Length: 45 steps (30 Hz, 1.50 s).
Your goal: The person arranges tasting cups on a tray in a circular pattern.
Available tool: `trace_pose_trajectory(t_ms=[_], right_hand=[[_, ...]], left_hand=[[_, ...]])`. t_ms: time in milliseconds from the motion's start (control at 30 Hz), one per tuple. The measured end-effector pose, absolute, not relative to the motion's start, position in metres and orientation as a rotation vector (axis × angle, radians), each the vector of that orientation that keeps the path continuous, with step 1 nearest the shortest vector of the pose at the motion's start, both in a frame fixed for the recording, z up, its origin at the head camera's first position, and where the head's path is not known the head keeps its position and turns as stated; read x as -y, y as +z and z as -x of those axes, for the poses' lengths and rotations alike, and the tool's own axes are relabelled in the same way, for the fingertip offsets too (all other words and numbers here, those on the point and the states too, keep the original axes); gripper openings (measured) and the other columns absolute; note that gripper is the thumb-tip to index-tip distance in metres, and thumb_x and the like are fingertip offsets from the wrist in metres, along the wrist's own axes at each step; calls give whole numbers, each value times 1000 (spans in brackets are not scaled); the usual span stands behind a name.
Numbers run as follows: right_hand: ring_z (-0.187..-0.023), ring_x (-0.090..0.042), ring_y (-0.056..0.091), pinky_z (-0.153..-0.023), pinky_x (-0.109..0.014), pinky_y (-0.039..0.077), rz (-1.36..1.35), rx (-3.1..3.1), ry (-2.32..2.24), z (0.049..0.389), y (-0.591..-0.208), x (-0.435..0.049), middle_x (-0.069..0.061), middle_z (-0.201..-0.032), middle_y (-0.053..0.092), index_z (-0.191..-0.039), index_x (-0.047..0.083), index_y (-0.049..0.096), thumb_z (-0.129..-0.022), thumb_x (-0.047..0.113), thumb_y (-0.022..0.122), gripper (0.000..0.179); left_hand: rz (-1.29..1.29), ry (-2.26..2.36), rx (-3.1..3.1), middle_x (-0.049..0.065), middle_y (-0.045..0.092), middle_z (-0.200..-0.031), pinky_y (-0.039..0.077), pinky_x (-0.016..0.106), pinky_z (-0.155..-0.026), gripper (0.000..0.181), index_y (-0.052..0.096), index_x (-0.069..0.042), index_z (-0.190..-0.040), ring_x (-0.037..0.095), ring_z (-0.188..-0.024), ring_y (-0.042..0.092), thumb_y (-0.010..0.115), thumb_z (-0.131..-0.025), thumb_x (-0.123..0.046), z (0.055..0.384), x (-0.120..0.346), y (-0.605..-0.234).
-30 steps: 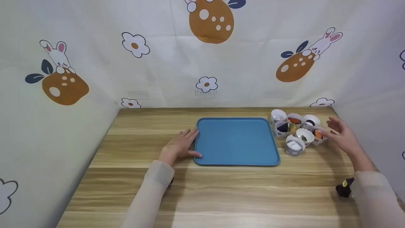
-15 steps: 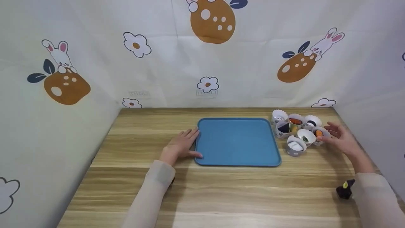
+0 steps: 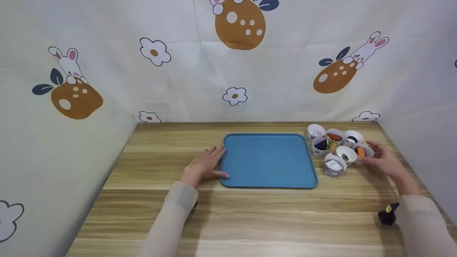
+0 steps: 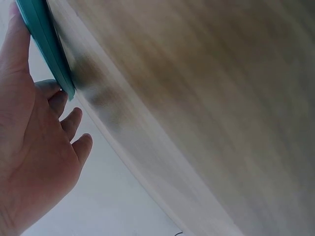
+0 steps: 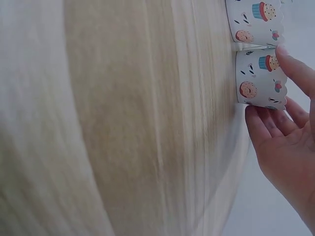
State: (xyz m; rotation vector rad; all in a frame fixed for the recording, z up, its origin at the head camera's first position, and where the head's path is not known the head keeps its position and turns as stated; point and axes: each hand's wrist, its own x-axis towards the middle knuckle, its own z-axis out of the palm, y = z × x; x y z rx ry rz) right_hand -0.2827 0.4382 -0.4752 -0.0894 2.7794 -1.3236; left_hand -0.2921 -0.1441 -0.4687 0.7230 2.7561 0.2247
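My left hand rests at the left edge of a flat blue tray, fingers fairly straight along the rim and thumb near its front corner. In the left wrist view, the tray appears as a teal rim by the fingertips. On the right, my right hand holds a paper baking cup printed with cakes and doughnuts, thumb at its scalloped rim and fingers along the side. An orange piece lies inside it. The cup still stands upright on the wooden table, beside another cup.
Several similar cups cluster right of the tray: one with white contents, one with a green bit, one with a dark piece, one with a red piece. A patterned curtain borders the table.
My right hand has come down and left from above the cup, and its fingers have closed around it. My left hand and the tray stay put.
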Motion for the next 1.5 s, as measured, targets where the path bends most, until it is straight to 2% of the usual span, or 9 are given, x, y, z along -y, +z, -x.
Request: trace_pose_trajectory(t_ms=[67,167,300,433,533,733,1067,1300,1500], right_hand=[[-132,-53,37,-79,2,33,89,-2787,-1308,283,-476,-439,-44,-151,27,-151,-14,18,-94,17,68,82],[-119,-18,54,-79,2,34,83,-2798,-1285,284,-478,-440,-42,-150,31,-151,-13,21,-94,18,70,81],[-97,22,38,-80,1,37,94,-2807,-1315,284,-481,-441,-25,-140,51,-148,-13,29,-92,17,72,77],[-93,23,43,-79,0,38,116,-2805,-1395,283,-483,-442,24,-112,55,-142,-15,35,-89,14,74,72],[-93,21,46,-79,0,39,120,-2782,-1450,283,-484,-443,38,-102,48,-139,-13,39,-89,12,75,67],[-94,20,46,-79,-1,40,85,-2755,-1473,283,-484,-445,37,-102,48,-135,-3,48,-89,14,75,56],[-92,25,42,-78,0,41,26,-2769,-1436,282,-479,-447,31,-103,47,-143,-16,33,-90,18,74,75],[-96,20,36,-76,-1,38,-70,-2784,-1328,280,-472,-447,-22,-139,46,-147,-11,30,-92,30,72,80],[-91,24,40,-76,-1,40,-46,-2797,-1380,281,-469,-449,30,-106,46,-145,-12,34,-91,27,73,77]], left_hand=[[-723,229,-2755,11,13,-169,16,51,-127,104,17,-5,-160,35,-155,15,67,-87,-60,292,144,-469],[-721,231,-2754,11,13,-169,15,50,-128,104,17,-5,-160,35,-155,15,67,-87,-60,291,144,-468],[-718,233,-2753,11,12,-169,14,50,-128,104,16,-5,-160,35,-156,14,66,-87,-60,291,144,-468],[-706,222,-2751,9,11,-169,13,48,-128,104,15,-7,-160,33,-156,13,65,-87,-61,292,145,-469],[-698,209,-2749,8,10,-170,13,47,-129,105,14,-8,-161,32,-156,12,65,-87,-63,293,145,-470],[-704,199,-2755,8,10,-170,13,48,-129,105,14,-8,-161,31,-157,12,64,-87,-63,292,144,-470],[-720,238,-2751,11,10,-169,14,50,-128,103,15,-5,-160,34,-156,13,66,-89,-58,292,144,-471],[-705,247,-2747,8,9,-170,12,49,-129,103,14,-8,-161,32,-157,12,65,-88,-60,290,144,-468],[-705,249,-2751,8,10,-170,13,49,-128,103,15,-7,-160,32,-156,12,65,-88,-60,291,144,-470]])
